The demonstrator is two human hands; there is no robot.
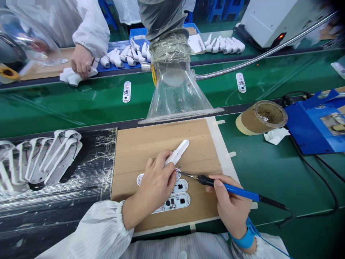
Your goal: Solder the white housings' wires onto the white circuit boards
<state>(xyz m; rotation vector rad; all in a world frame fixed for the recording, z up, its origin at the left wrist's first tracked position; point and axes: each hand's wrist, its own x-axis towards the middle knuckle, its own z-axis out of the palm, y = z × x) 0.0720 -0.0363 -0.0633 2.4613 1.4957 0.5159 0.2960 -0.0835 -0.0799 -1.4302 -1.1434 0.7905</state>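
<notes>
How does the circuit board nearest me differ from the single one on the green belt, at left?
The near circuit board lies on the wooden board, the far circuit board on the green belt. The near one lies crosswise beside others; the far one lies alone, pointing away. The left hand, holding a white shell, partly covers the near one; the far one is fully in view. Both are white, elongated, round-ended.

Clear fume funnel [176, 97] at the far edge of the wooden board [140, 144]. Brown tape roll [262, 117] to its right, just beside a crumpled white wipe [276, 136] and a blue soldering station [309, 126]. Fanned white housings [60, 158] on black film at left. Circuit board [126, 91] flat on the green conveyor [67, 108], another [240, 82] well apart.
</notes>
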